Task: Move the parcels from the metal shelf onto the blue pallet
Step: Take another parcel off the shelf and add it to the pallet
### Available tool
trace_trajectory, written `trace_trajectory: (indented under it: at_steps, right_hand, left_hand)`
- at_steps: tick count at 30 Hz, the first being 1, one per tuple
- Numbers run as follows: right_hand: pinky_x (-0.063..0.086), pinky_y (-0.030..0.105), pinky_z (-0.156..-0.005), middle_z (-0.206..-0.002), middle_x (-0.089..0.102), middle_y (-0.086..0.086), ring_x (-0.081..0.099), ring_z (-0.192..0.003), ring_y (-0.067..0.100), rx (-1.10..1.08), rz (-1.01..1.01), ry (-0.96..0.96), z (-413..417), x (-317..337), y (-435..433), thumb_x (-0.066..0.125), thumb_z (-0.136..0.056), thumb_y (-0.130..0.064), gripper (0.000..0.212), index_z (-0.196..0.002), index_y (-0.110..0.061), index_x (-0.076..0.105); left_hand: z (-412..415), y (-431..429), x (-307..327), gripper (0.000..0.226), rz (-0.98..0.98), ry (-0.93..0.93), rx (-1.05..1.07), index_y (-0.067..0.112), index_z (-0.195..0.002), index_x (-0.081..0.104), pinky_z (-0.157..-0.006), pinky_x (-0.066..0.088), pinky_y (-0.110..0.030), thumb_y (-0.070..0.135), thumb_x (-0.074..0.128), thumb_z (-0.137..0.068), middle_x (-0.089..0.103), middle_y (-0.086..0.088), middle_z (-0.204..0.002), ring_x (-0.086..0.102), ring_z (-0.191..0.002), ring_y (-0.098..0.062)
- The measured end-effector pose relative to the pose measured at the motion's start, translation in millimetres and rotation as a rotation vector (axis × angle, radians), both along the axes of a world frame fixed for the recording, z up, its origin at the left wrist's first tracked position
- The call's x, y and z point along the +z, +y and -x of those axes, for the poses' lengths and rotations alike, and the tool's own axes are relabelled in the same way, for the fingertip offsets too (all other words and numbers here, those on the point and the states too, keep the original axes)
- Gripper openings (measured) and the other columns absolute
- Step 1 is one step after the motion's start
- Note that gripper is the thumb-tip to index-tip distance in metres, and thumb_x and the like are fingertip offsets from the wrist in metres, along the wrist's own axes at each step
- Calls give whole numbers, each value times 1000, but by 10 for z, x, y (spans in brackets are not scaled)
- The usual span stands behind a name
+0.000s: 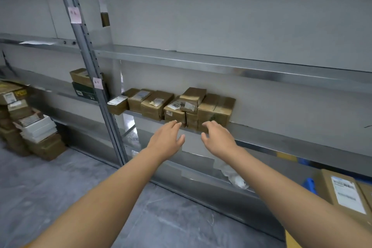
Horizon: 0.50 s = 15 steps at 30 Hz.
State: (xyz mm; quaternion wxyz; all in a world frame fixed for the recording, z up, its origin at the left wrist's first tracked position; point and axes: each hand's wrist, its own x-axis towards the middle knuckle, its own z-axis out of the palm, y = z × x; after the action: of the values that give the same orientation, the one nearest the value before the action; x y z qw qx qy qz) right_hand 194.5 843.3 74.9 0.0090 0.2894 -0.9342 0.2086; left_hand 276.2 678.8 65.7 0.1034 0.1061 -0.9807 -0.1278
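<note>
Several small brown cardboard parcels stand in a row on the middle level of the metal shelf, with one parcel lying on top of two others. My left hand is stretched out just in front of a labelled parcel, fingers straight, holding nothing. My right hand hovers in front of the large taped parcel, fingers loosely bent and empty. A blue pallet corner shows at the lower right, carrying a labelled parcel.
A stack of boxes stands on the floor at left. Two boxes sit behind the shelf upright. Crumpled plastic lies on the lowest level. Grey floor spreads below my arms.
</note>
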Motion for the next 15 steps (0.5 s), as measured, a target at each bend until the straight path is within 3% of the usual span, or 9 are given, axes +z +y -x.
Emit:
trace_trajectory:
  at_steps: [12, 15]
  right_hand:
    - [37, 39, -106, -142, 46, 5, 45, -129, 25, -101, 52, -97, 900, -109, -525, 45, -97, -29, 46, -139, -13, 43]
    - [39, 37, -101, -139, 47, 7, 48, -125, 27, -98, 69, -121, 1271, -119, -682, 44, -97, -29, 43, -136, -12, 45]
  left_hand:
    - [869, -590, -67, 54, 59, 30, -77, 13, -149, 34, -114, 25, -30, 36, 42, -101, 40, -4, -151, 34, -140, -17]
    - [1206, -744, -25, 53, 69, 11, -57, 13, -148, 35, -115, 29, -32, 37, 41, -101, 41, -3, -149, 37, -137, -17]
